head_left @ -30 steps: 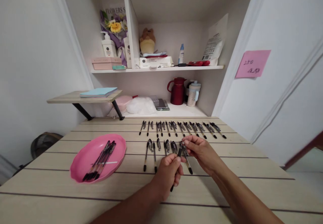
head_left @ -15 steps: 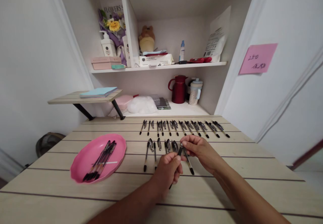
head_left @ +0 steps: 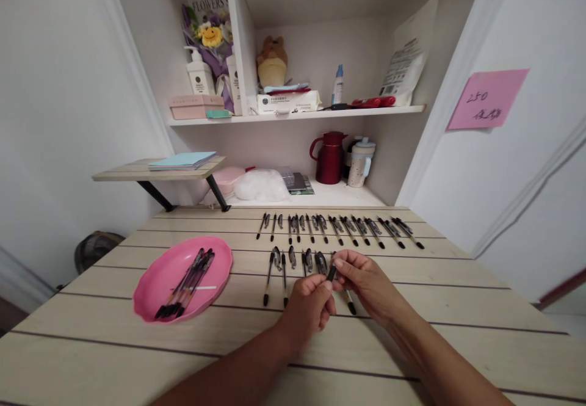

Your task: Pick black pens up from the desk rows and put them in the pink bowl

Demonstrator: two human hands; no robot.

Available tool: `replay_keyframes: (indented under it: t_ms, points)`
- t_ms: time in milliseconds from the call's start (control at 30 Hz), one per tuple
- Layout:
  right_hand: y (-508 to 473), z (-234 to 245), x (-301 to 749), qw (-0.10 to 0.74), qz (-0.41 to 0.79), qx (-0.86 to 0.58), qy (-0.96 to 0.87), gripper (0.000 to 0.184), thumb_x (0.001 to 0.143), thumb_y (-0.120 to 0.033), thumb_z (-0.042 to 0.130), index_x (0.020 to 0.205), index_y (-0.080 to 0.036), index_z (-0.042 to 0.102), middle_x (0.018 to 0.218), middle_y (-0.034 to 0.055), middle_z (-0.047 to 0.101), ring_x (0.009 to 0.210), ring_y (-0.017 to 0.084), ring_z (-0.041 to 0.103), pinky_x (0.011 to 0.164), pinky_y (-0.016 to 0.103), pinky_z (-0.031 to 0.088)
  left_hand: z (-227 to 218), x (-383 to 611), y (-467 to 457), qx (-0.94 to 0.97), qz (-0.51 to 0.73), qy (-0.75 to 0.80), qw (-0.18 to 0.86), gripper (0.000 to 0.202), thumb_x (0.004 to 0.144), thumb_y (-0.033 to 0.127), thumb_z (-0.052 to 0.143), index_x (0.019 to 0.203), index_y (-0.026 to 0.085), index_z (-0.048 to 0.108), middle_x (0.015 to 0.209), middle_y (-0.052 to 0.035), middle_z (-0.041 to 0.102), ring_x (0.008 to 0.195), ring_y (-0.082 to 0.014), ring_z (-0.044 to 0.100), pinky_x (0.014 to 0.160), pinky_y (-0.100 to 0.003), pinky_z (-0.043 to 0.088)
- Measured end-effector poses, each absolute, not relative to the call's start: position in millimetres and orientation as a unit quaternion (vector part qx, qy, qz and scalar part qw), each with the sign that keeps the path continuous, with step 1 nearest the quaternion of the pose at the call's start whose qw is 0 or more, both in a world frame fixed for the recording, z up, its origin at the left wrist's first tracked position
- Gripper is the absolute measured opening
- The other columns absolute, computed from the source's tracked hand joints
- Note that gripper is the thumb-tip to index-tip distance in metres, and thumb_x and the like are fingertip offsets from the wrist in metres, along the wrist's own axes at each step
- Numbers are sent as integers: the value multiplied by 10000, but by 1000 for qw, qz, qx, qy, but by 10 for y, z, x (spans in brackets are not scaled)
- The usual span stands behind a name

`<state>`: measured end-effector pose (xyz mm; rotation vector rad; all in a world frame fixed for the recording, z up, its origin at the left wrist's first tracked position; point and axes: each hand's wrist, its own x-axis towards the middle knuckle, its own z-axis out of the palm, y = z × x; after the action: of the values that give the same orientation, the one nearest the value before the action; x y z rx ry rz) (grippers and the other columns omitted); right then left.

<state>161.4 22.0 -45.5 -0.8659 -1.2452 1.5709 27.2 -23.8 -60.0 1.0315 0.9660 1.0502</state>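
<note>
Head view, the only one: L bare hand [head_left: 312, 301] and R bare hand [head_left: 364, 276] meet over the pale wood-look table w/ dark stripes [head_left: 91, 345]. B/w their fingertips is a slim black plastic pen piece [head_left: 331, 273], tilted. L thumb and curled fingers are closed round its lower part; R thumb and forefinger pinch the far end. Fingers cover most of it, so can't tell if cap and barrel are joined or apart.

From where I stand, L should be the steady clamp and R do the fine work: push or pull straight along the length, no bending, as the tip's prob. fragile. Wrists low, pinch light.

Watch the near-row black-and-clear pen [head_left: 351, 306] just under R; a dropped elbow or sleeve-side swipe could knock it. Ditto the near-row loose black clip cap [head_left: 292, 257], lying apart from the hands.

For spacing, copy the back row of slim pens, each w/ cap beside it [head_left: 348, 230]. The bunch of black-and-clear pens [head_left: 185, 285] sits in the scalloped pink plastic dish [head_left: 220, 256], well left, so reach over w/o dragging a forearm.
</note>
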Motion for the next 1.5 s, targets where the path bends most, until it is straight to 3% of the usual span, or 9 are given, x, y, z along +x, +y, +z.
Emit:
replay_keyframes:
  t_ms: [400, 533, 700, 967, 1133, 1200, 1367, 1500]
  points:
    - [110, -424, 1602, 471, 653, -281, -522, 234, 748, -385, 614, 737, -151, 614, 625, 15, 560, 525, 88, 413, 529, 231, 330, -608, 328, -307, 450, 490, 394, 634, 314, 749, 423, 512, 844, 125, 549, 506, 56, 475, 299, -16, 281, 328, -175, 157]
    - [111, -449, 1608, 485, 647, -294, -509, 240, 707, -386, 657, 792, -163, 633, 746, 35, 609, 537, 87, 432, 534, 234, 350, -607, 319, -302, 468, 488, 397, 621, 274, 766, 395, 493, 820, 131, 544, 508, 54, 478, 304, -16, 275, 331, -176, 169]
    - [148, -492, 1650, 483, 628, -314, -524, 211, 672, -353, 696, 740, -156, 667, 662, 25, 605, 537, 99, 458, 552, 244, 366, -657, 302, -283, 495, 478, 407, 601, 256, 777, 376, 484, 734, 128, 533, 491, 51, 463, 322, -13, 295, 345, -171, 190]
    - [104, -447, 1641, 461, 705, -278, -461, 222, 682, -331, 689, 833, -168, 697, 771, 48, 650, 529, 96, 462, 543, 245, 382, -630, 284, -281, 440, 465, 365, 676, 308, 763, 422, 515, 830, 123, 545, 507, 54, 481, 298, -12, 284, 321, -167, 164]
    - [134, -516, 1632, 476, 706, -292, -437, 182, 658, -282, 718, 798, -166, 704, 763, 40, 656, 550, 87, 484, 575, 232, 403, -661, 285, -266, 446, 468, 360, 673, 300, 778, 423, 508, 851, 133, 533, 521, 53, 495, 294, -13, 285, 314, -166, 164]
    - [131, -516, 1629, 481, 699, -301, -434, 175, 634, -270, 737, 774, -173, 702, 760, 36, 658, 586, 99, 514, 602, 237, 416, -671, 288, -263, 449, 469, 361, 669, 304, 793, 435, 485, 863, 142, 520, 517, 55, 496, 289, -15, 279, 310, -165, 160]
    - [97, -465, 1639, 478, 709, -285, -432, 282, 660, -316, 711, 912, -196, 679, 870, 64, 660, 786, 168, 571, 649, 266, 433, -646, 290, -267, 448, 460, 373, 670, 323, 788, 446, 483, 873, 137, 528, 490, 62, 469, 283, -19, 272, 302, -165, 154]
    - [121, -511, 1650, 488, 695, -282, -447, 171, 659, -287, 713, 782, -174, 675, 726, 26, 624, 551, 93, 484, 517, 224, 384, -614, 298, -279, 453, 450, 383, 668, 299, 780, 425, 487, 852, 139, 531, 483, 62, 467, 282, -21, 266, 299, -167, 148]
